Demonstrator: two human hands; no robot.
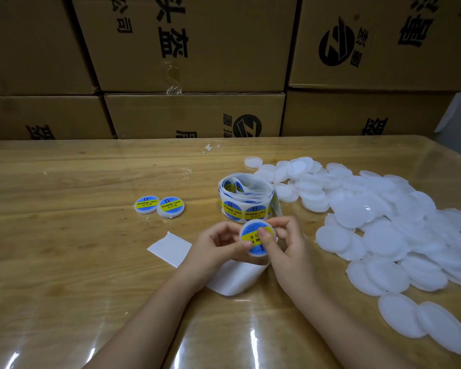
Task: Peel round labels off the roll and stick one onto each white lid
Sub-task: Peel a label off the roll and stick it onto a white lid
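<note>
Hands are meeting above the bench (64,249) — the left hand (218,243), grip pinching the white lid (254,223) by its edge, is steadying it while the right hand (288,247) is clasping it too, thumb pressing the round label (252,237) flat; the roll (244,201) is standing just behind.

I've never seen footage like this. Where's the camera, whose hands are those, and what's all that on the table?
No machine here: a person wears one camera on the head, looking down at their own hands. The left hand and right hand together hold a white lid; the right thumb presses a blue-and-yellow label onto it. Behind stands the roll of labels. Two finished lids lie to the left, a pile of bare lids to the right, on a wooden table with cardboard boxes behind.
</note>
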